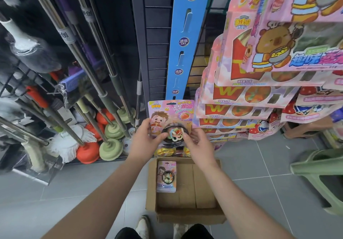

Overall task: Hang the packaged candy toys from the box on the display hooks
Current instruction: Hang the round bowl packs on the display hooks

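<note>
Mid-hang: holds one candy pack (pixel 170 114) up just under the blue strip (pixel 182 53), pinched at its sides by left hand (pixel 146 136) and right hand (pixel 201 143). Needs its top hole threaded onto a free hook next. Leaves another pack (pixel 166 176) in the box (pixel 185 214). Hemmed by pink packs (pixel 250 94) rightward, plungers (pixel 87 152) leftward.

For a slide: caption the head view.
Left hand and right hand hold a candy toy pack above the cardboard box.
</note>
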`<state>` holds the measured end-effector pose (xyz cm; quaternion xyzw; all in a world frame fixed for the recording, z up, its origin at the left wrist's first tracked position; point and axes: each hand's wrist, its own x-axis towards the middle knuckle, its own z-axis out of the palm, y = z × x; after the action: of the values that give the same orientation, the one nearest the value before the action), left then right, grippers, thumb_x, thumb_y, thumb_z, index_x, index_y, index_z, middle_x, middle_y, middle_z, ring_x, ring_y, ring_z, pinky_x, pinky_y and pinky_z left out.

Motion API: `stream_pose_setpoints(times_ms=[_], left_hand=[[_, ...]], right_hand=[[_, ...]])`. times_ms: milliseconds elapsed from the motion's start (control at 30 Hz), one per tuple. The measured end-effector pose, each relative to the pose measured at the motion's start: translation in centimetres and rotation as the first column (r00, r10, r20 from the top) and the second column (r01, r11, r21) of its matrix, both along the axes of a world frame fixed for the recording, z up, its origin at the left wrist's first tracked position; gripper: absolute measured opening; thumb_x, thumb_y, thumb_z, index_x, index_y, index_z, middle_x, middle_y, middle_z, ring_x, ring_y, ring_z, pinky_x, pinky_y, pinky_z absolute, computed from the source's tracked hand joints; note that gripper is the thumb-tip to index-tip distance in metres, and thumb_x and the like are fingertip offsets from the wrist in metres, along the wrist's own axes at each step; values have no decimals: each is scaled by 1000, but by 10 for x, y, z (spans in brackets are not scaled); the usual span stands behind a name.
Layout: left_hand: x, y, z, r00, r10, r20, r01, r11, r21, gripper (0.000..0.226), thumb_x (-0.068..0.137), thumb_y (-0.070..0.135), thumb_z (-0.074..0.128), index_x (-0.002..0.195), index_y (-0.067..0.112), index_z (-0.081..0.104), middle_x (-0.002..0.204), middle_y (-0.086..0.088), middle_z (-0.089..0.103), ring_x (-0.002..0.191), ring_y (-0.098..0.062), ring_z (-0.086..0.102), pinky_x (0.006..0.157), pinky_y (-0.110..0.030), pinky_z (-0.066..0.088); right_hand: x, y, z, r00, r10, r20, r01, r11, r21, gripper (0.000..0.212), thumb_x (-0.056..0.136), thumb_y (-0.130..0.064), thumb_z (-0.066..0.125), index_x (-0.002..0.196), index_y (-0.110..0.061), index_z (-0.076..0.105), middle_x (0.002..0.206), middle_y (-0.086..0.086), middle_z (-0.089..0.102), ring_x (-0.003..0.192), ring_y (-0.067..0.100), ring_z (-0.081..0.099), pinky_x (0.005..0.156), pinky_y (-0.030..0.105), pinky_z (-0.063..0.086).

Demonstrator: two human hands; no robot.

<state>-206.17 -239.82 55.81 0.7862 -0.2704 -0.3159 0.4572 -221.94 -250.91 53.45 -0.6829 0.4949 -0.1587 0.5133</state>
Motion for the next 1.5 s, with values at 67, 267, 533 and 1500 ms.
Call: stream_pose_setpoints(times_ms=[67, 267, 533, 1500], left_hand=[[0, -5, 2, 1000, 4, 7, -4, 1000, 10, 51, 89, 19, 80, 133, 21, 54, 109, 20, 65, 87, 26, 58, 72, 0, 46], [6, -2, 5, 999, -46, 9, 45, 995, 89, 64, 88, 23, 82, 143, 15, 49, 120, 12, 62, 98, 15, 59, 87, -6, 50], [-5, 46, -38, 909, -387, 153, 246, 797, 552, 74, 93, 41, 72, 152, 15, 36, 151, -12, 42, 139, -31, 44, 110, -44, 43], [-66, 44, -481, 596, -793, 131, 328, 388, 861, 60, 97, 40, 63, 145, 11, 43, 149, -14, 44, 135, -37, 45, 107, -49, 44]], right_hand=[[3, -4, 2, 1000, 10, -5, -10, 1000, 2, 24, 96, -39, 67, 114, -36, 54, 104, -30, 59, 99, -11, 57, 85, 15, 44], [2, -9, 2, 999, 33, -43, -33, 999, 12, 36, 95, -42, 67, 125, -25, 58, 109, -22, 63, 104, -1, 60, 99, 32, 51], [-54, 23, -20, 746, 319, -584, -452, 887, -94, 63, 95, -44, 63, 150, -22, 41, 149, 0, 47, 138, 22, 45, 108, 36, 41], [-83, 36, -501, 517, 430, -740, -507, 850, 141, 52, 96, -47, 60, 139, -20, 46, 139, 9, 49, 129, 29, 49, 103, 42, 41]])
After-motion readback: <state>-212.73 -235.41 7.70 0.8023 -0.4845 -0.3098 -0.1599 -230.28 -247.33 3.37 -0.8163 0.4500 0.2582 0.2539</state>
